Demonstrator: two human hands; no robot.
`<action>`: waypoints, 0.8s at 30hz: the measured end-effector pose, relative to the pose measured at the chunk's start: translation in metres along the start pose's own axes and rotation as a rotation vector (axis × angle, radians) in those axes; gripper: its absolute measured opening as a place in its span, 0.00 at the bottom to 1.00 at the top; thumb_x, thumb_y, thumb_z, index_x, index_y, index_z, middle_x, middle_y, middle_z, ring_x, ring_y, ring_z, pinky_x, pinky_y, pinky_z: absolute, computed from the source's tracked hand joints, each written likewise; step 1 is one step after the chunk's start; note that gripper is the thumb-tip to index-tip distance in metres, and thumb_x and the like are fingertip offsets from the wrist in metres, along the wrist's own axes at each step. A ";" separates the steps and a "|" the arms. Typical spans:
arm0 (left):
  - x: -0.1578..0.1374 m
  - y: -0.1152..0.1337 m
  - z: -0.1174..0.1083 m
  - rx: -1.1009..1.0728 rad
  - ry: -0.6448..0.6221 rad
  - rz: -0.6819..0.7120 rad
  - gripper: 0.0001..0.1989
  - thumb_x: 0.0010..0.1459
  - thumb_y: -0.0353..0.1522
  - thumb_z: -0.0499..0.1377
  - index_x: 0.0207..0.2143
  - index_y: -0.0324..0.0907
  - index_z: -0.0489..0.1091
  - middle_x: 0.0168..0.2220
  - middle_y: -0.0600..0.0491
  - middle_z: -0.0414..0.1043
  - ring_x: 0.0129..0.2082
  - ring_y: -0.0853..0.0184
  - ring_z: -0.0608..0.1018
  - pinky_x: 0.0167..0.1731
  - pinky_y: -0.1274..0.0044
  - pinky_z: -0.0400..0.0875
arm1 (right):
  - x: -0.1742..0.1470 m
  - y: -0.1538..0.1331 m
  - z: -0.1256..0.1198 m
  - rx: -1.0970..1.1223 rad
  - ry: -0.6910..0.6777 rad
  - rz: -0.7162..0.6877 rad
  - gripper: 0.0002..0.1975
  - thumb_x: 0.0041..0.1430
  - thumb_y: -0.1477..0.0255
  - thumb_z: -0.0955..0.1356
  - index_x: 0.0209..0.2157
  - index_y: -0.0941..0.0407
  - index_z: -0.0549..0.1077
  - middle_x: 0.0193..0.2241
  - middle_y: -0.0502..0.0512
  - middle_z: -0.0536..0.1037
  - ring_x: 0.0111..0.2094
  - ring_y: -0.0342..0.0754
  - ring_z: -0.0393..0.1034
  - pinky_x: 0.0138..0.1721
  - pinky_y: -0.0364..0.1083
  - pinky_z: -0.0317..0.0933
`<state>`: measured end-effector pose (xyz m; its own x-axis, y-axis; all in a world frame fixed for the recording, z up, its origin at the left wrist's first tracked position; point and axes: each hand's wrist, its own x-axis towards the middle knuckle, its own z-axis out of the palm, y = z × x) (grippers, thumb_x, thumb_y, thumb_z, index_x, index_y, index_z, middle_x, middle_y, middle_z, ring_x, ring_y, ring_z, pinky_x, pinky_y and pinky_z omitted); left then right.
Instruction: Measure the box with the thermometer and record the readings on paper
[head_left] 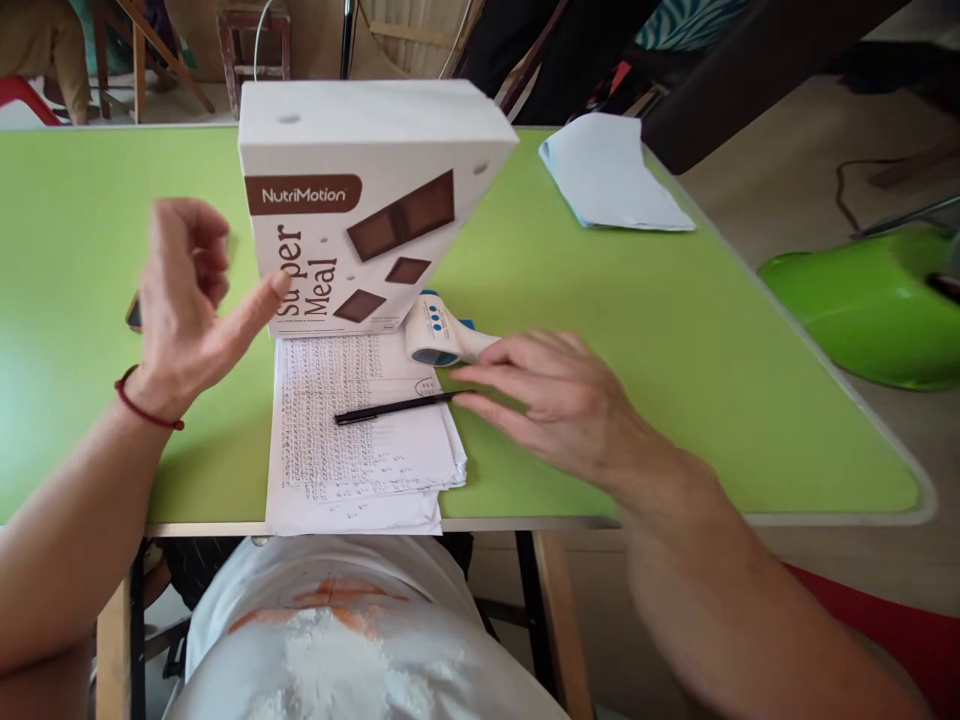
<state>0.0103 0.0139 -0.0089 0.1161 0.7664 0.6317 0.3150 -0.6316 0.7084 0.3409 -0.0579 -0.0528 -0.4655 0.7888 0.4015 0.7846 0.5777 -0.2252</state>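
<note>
Landmark: the white cardboard box (375,180) with brown printing, upright on the smooth, lime-green, pale-edged table (690,340). My left hand (184,310) is at the box's left side, empty as far as I can see, fingers loosely curled, thumb stretched across the front lettering; whether it touches the card I cannot tell. My right hand (559,400) is near the box's front right corner, fingers extended and slightly blurred, at the slim handle of the white plastic handheld device with blue dots (433,340) and the tail of the slender black pen (397,408). I cannot tell whether it grasps either one or has released both. Progress, as I judge it: the box is already standing and the device lies against or just beside its front right corner; placing of device and pen looks unfinished, with my fingers so near both. The pen lies slantwise before the box, over the loose stack of thin white paper sheets (330,460), densely handwritten, their edges uneven; whether the box sits on their far end is hidden. Materials: box matte, crisp-edged, chocolate bars pictured; device glossy, rounded, flared at its head. Right of the box lies a folded bundle of white paper (611,170), creased, corners lifting.
</note>
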 end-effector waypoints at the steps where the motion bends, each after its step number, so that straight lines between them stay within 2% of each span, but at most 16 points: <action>1: -0.004 0.010 0.001 0.101 0.101 0.134 0.20 0.52 0.44 0.70 0.40 0.47 0.68 0.27 0.58 0.60 0.24 0.72 0.64 0.25 0.74 0.59 | -0.002 -0.004 0.000 0.020 -0.034 -0.022 0.10 0.67 0.65 0.65 0.41 0.51 0.79 0.33 0.57 0.77 0.37 0.55 0.71 0.39 0.55 0.63; 2: -0.009 0.021 0.003 0.198 0.098 0.214 0.14 0.56 0.41 0.67 0.40 0.47 0.68 0.25 0.58 0.59 0.22 0.72 0.61 0.24 0.74 0.57 | -0.004 -0.007 0.000 0.028 -0.059 -0.033 0.11 0.68 0.66 0.65 0.39 0.51 0.79 0.32 0.57 0.77 0.36 0.54 0.71 0.38 0.54 0.62; 4: -0.021 0.040 0.011 0.293 -0.112 0.372 0.08 0.58 0.32 0.65 0.38 0.47 0.68 0.22 0.59 0.60 0.19 0.73 0.63 0.20 0.75 0.57 | -0.005 -0.010 0.001 0.021 -0.081 -0.016 0.12 0.68 0.67 0.64 0.34 0.51 0.78 0.29 0.56 0.76 0.33 0.53 0.70 0.36 0.53 0.60; 5: -0.028 0.047 0.017 0.302 -0.248 0.474 0.05 0.59 0.29 0.63 0.36 0.46 0.68 0.22 0.58 0.64 0.19 0.72 0.66 0.19 0.75 0.58 | -0.004 -0.011 0.001 0.018 -0.076 0.007 0.12 0.68 0.66 0.64 0.32 0.51 0.77 0.28 0.55 0.76 0.32 0.52 0.70 0.35 0.52 0.60; 7: -0.041 0.057 0.028 0.302 -0.465 0.710 0.05 0.61 0.27 0.60 0.32 0.44 0.69 0.22 0.57 0.67 0.18 0.71 0.67 0.16 0.74 0.57 | -0.001 -0.014 -0.002 0.050 0.008 0.065 0.11 0.66 0.66 0.66 0.30 0.52 0.75 0.26 0.54 0.77 0.29 0.49 0.69 0.31 0.50 0.59; 8: -0.047 0.059 0.034 0.336 -0.573 0.725 0.07 0.62 0.26 0.58 0.30 0.43 0.69 0.23 0.56 0.69 0.18 0.71 0.68 0.15 0.73 0.59 | 0.002 -0.017 -0.004 0.098 0.095 0.109 0.10 0.65 0.66 0.68 0.30 0.53 0.75 0.25 0.53 0.77 0.27 0.48 0.69 0.29 0.49 0.59; 10: -0.057 0.059 0.044 0.412 -0.670 0.690 0.09 0.64 0.26 0.55 0.30 0.41 0.71 0.25 0.54 0.73 0.17 0.70 0.68 0.14 0.72 0.59 | 0.009 -0.024 -0.007 0.274 0.283 0.214 0.05 0.61 0.68 0.71 0.31 0.53 0.74 0.26 0.51 0.77 0.25 0.45 0.69 0.27 0.47 0.61; 12: -0.064 0.057 0.049 0.529 -0.702 0.635 0.10 0.66 0.27 0.53 0.34 0.38 0.73 0.36 0.48 0.79 0.16 0.70 0.69 0.13 0.72 0.59 | 0.019 -0.035 -0.007 0.514 0.371 0.322 0.03 0.57 0.72 0.72 0.31 0.52 0.74 0.25 0.49 0.78 0.24 0.44 0.69 0.26 0.46 0.63; 14: -0.066 0.056 0.051 0.660 -0.769 0.569 0.11 0.68 0.32 0.54 0.39 0.36 0.74 0.48 0.43 0.79 0.17 0.69 0.73 0.13 0.72 0.61 | 0.028 -0.046 -0.002 0.711 0.311 0.396 0.05 0.53 0.75 0.72 0.28 0.52 0.73 0.23 0.47 0.77 0.22 0.43 0.69 0.24 0.44 0.64; 16: -0.064 0.057 0.050 0.756 -0.903 0.494 0.17 0.66 0.41 0.57 0.43 0.34 0.74 0.56 0.40 0.74 0.20 0.67 0.77 0.14 0.71 0.64 | 0.035 -0.054 0.006 0.832 0.204 0.424 0.05 0.51 0.77 0.70 0.27 0.53 0.72 0.22 0.47 0.77 0.22 0.42 0.70 0.23 0.43 0.64; 18: -0.061 0.061 0.049 0.803 -1.040 0.438 0.26 0.63 0.49 0.59 0.46 0.33 0.74 0.59 0.37 0.71 0.22 0.64 0.79 0.16 0.70 0.66 | 0.038 -0.058 0.016 0.881 0.130 0.437 0.03 0.50 0.76 0.69 0.28 0.54 0.73 0.23 0.48 0.78 0.24 0.43 0.72 0.25 0.43 0.66; 20: -0.059 0.065 0.049 0.832 -1.121 0.414 0.32 0.61 0.53 0.59 0.49 0.32 0.74 0.60 0.33 0.69 0.24 0.61 0.81 0.18 0.70 0.68 | 0.037 -0.059 0.026 0.868 0.118 0.446 0.02 0.50 0.75 0.69 0.28 0.54 0.73 0.23 0.48 0.78 0.23 0.43 0.71 0.24 0.43 0.66; 24: -0.063 0.069 0.052 0.856 -1.116 0.409 0.34 0.61 0.53 0.59 0.52 0.31 0.74 0.60 0.32 0.68 0.25 0.60 0.82 0.19 0.70 0.70 | 0.033 -0.056 0.037 0.751 0.244 0.441 0.05 0.48 0.77 0.68 0.27 0.53 0.70 0.20 0.44 0.73 0.19 0.41 0.64 0.20 0.42 0.62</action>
<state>0.0732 -0.0718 -0.0164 0.8609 0.4968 -0.1101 0.4866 -0.8670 -0.1075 0.2666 -0.0560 -0.0595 -0.0194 0.9540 0.2993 0.3579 0.2861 -0.8888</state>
